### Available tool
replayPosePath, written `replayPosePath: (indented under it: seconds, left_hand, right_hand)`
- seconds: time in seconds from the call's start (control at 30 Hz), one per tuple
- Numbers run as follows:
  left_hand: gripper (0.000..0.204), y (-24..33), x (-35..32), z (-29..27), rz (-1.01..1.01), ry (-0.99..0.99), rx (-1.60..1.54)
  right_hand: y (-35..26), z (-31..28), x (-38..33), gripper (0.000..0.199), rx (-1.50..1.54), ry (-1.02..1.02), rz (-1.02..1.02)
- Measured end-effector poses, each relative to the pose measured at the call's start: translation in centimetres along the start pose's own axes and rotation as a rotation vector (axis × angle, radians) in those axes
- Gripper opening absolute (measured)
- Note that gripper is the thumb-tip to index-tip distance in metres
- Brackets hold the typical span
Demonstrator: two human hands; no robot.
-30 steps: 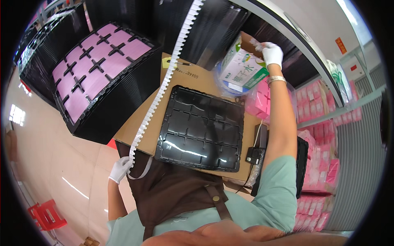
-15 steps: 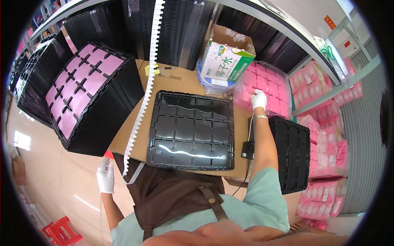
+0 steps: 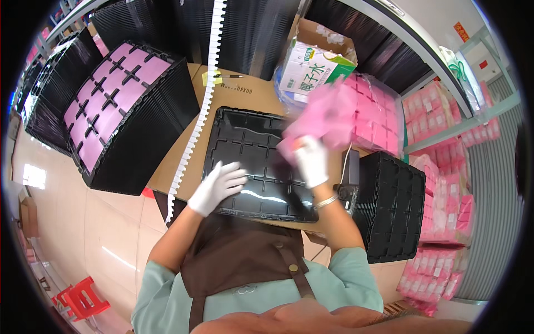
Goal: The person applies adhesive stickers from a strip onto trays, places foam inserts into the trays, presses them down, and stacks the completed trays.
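A black plastic tray (image 3: 231, 147) with a grid of shallow compartments lies on the cardboard-topped table before me. My white-gloved left hand (image 3: 218, 187) is open, its fingers spread over the tray's near left part; whether they touch it I cannot tell. In my gloved right hand (image 3: 311, 161) a floppy pink sheet (image 3: 322, 117) is gripped by its near edge. Blurred by motion, the sheet hangs over the tray's right side. Behind it, to the right, sits a stack of pink sheets (image 3: 379, 108) with cross-shaped cut-outs, partly wrapped in clear plastic.
A tall stack of black trays (image 3: 147, 131) topped with a pink sheet stands at left, another tray stack (image 3: 392, 209) at right. An open carton (image 3: 297, 69) is at the back. A white toothed strip (image 3: 194, 131) hangs left of the tray. A red stool (image 3: 86, 298) stands on the floor.
My right hand has come from the pink stack toward the tray, bringing a pink sheet. My left hand has moved from beside the table up over the tray.
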State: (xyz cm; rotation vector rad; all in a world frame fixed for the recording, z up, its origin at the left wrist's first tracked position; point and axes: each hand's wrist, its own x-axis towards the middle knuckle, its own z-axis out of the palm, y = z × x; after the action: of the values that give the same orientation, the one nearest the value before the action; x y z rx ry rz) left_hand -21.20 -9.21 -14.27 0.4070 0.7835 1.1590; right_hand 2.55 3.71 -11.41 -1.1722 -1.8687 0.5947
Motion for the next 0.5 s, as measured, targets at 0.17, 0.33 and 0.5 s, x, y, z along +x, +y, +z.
replayPosePath:
  seconds: [0.17,0.33,0.5]
  left_hand:
    - [0.084,-0.4,3.4,0.1,-0.295,-0.003,-0.222]
    - [0.09,0.0,1.8,-1.5,-0.309,0.123,-0.072]
    - [0.091,-1.3,1.8,0.1,-0.456,0.094,0.239]
  right_hand:
    - [-2.7,4.6,-7.8,0.013,0.067,-0.41,-0.004]
    - [0.7,-2.3,-7.2,0.026,-0.195,0.226,0.395]
    - [9.3,-6.4,-8.9,0.053,-0.302,0.256,0.518]
